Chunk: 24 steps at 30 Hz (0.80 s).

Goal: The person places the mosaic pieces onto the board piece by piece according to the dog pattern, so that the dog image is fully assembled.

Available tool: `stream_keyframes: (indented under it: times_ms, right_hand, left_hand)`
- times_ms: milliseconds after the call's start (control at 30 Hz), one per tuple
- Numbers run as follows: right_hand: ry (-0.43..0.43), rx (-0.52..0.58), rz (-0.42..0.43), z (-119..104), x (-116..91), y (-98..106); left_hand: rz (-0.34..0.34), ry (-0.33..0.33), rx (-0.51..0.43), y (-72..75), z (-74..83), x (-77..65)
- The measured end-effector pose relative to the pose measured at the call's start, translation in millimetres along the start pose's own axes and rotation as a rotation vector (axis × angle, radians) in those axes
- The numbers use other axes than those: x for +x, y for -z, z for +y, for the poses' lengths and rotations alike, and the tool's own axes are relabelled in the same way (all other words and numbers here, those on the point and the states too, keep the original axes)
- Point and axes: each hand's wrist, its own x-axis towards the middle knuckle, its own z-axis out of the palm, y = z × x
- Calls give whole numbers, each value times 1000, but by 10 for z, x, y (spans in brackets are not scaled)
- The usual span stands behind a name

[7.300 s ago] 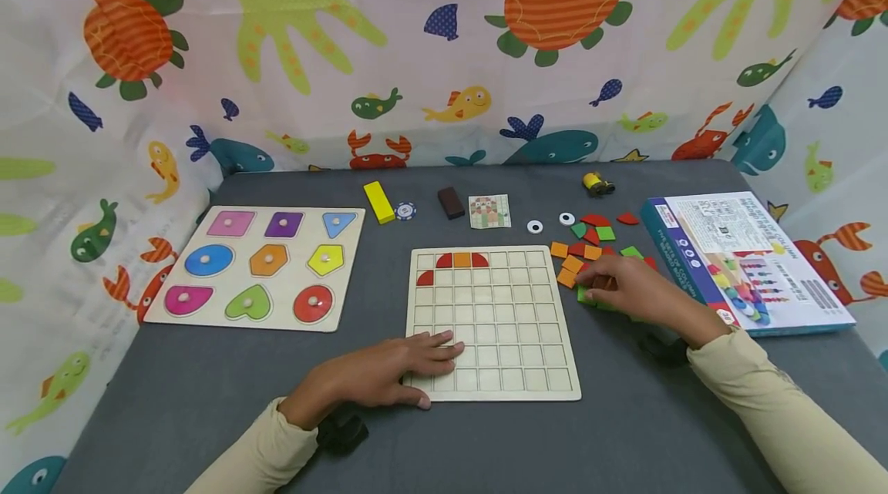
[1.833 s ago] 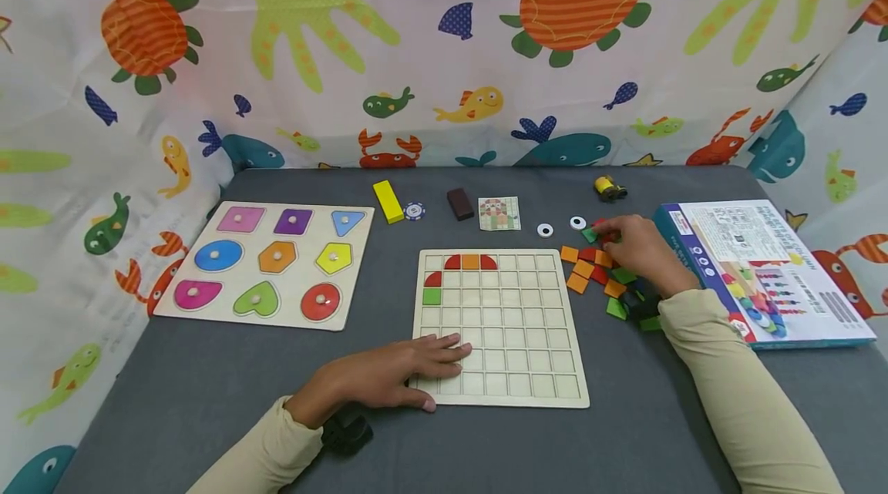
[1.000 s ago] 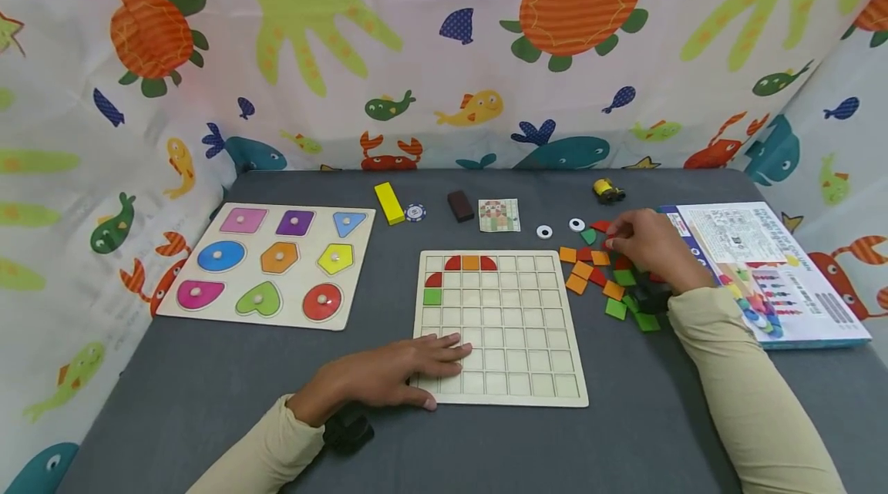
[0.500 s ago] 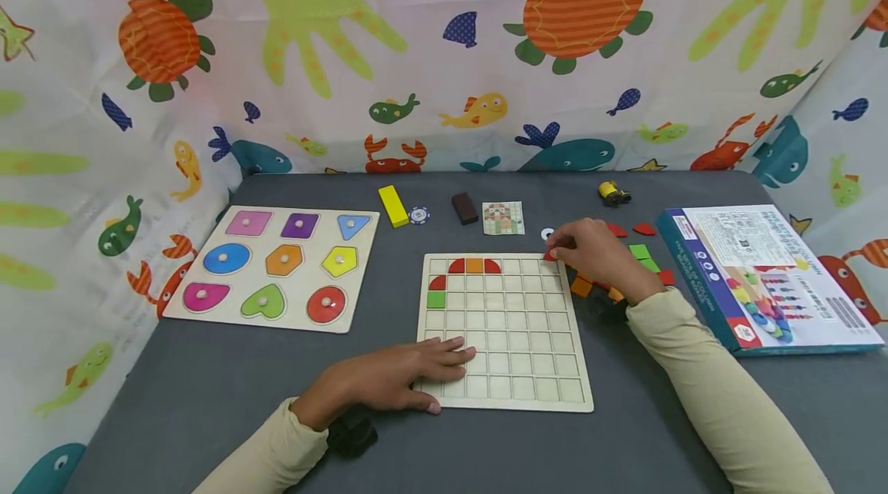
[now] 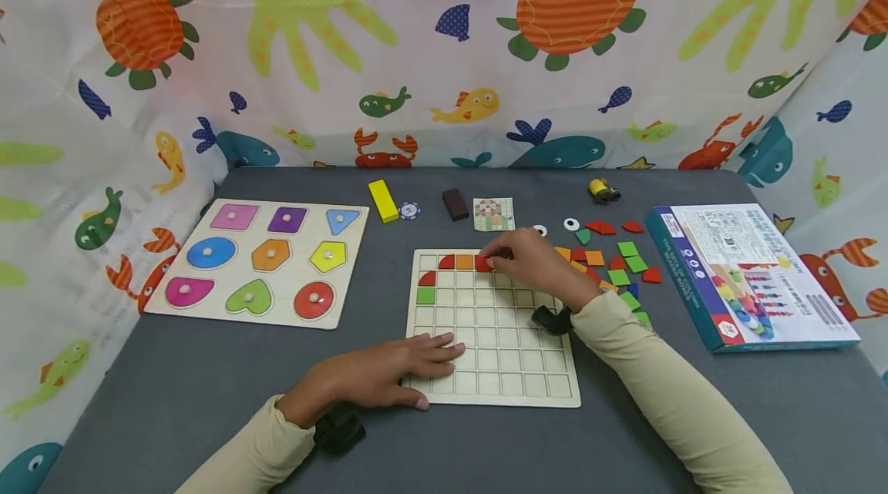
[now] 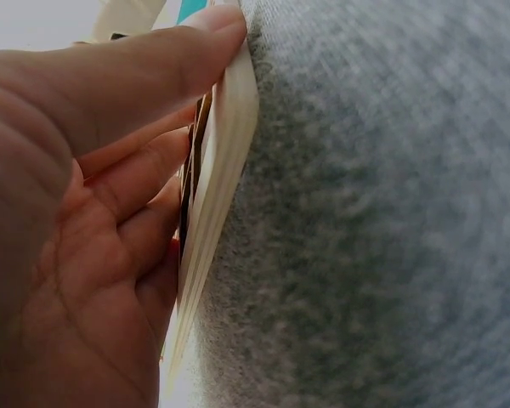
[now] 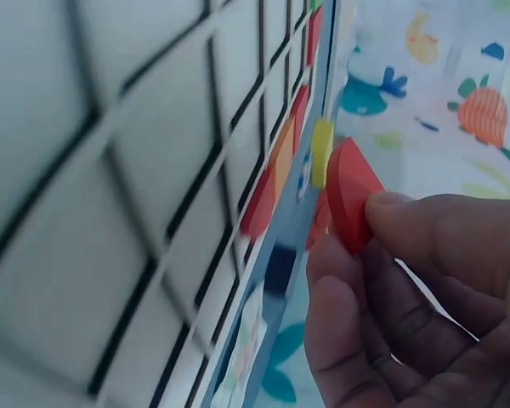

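The wooden grid board (image 5: 513,360) lies on the grey table, with a red quarter-circle (image 5: 427,278), a green square (image 5: 426,295) and an orange square (image 5: 464,262) among the pieces set in its upper left. My left hand (image 5: 385,372) rests on the board's lower left corner, fingers extended, thumb (image 6: 212,34) at the board's edge. Over the top row, my right hand (image 5: 537,263) pinches a red curved-edge tile (image 7: 353,195) between thumb and fingers. That tile is held off the board's surface in the right wrist view, near the row of red and orange pieces (image 7: 276,170).
Right of the board lie loose green (image 5: 627,249), red and orange tiles, beside a boxed set (image 5: 763,270). A shape puzzle board (image 5: 236,301) stands at left. Along the back are a yellow block (image 5: 383,201), a dark block (image 5: 455,204), a pattern card (image 5: 493,214) and a toy (image 5: 603,190).
A green square was set in the board's left column. My right hand picked up a red tile from the loose pile and moved left over the board's top row. My left hand stayed put.
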Motion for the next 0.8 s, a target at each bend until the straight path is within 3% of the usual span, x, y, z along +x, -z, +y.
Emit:
stream_keyframes:
  times_ms: [200, 333, 567, 800]
  right_hand:
    - [58, -1, -25, -162, 52, -138]
    - [68, 18, -63, -267, 82, -207]
    - [158, 4, -148, -428, 163, -341]
    - [159, -7, -231, -530, 215, -467]
  left_hand:
    - [-5, -1, 1, 8, 1, -5]
    - [-6, -8, 16, 15, 13, 12]
    - [-2, -9, 23, 16, 24, 14]
    - [-9, -19, 14, 7, 21, -3]
